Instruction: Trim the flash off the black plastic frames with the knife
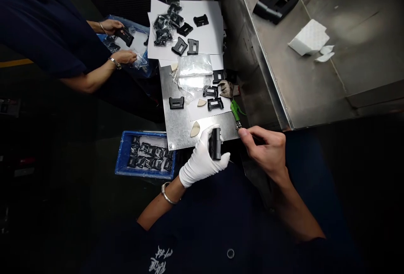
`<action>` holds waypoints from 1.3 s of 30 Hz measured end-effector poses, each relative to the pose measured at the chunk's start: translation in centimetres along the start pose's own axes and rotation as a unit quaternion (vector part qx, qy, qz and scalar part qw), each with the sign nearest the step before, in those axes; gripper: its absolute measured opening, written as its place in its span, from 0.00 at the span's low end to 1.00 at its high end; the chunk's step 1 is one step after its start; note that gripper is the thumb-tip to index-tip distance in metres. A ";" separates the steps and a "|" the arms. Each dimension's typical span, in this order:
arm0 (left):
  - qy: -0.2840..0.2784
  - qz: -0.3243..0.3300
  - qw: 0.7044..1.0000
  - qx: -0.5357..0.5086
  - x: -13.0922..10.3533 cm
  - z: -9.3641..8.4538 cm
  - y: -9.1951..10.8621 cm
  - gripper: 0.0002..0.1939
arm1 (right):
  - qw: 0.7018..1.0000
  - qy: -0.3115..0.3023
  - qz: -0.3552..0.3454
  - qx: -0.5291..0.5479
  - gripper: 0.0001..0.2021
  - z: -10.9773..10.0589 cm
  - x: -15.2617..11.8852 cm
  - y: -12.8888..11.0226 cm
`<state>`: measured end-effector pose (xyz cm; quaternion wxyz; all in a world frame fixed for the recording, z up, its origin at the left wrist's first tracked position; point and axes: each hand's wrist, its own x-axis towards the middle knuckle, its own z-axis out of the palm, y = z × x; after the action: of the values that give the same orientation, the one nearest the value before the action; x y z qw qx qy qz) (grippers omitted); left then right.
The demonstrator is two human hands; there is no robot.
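Note:
My left hand (202, 160), in a white glove, grips a black plastic part (216, 144) held upright over the table's front edge. My bare right hand (267, 150) is closed in a pinch; what lies between its fingers is too hidden to name. Its thumb tip is at the metal end of a green tool with a lever (235, 109), and whether they touch I cannot tell. Close by on the table are black plastic frames (215, 104), a used work glove (227, 89), and a pale wedge-shaped piece (195, 129).
Clear plastic bags (195, 72) and bagged black parts (163, 36) lie on the metal table (175, 129). A blue bin (118, 160) of wrapped parts stands left. A co-worker's hands (124, 56) handle a part and a bag. Right, a metal bench (299, 80) carries another black part (276, 4).

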<state>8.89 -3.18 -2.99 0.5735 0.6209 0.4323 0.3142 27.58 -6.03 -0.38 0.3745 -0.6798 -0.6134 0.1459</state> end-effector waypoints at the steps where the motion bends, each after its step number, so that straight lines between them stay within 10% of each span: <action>1: 0.005 -0.006 1.000 -0.006 0.1 0.0 0.0 0.39 | 1.000 -0.011 0.008 0.023 0.19 -0.1 -0.2 -0.2; 17: -0.027 0.215 0.975 0.059 0.9 -1.0 -0.1 0.36 | 0.985 -0.034 0.094 0.142 0.17 -0.5 -2.8 -1.0; 32: -0.021 0.208 0.974 0.081 0.6 -0.8 0.2 0.34 | 0.960 -0.093 0.085 0.252 0.08 0.8 -3.3 -3.3; 39: -0.061 0.146 0.982 0.104 0.6 -0.9 0.3 0.44 | 0.909 -0.130 0.191 0.347 0.12 1.9 -2.9 -2.2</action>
<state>8.36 -2.22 -2.67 0.4793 0.7512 0.3319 0.3095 24.12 -8.19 -0.86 0.4688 -0.5862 -0.4252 0.5058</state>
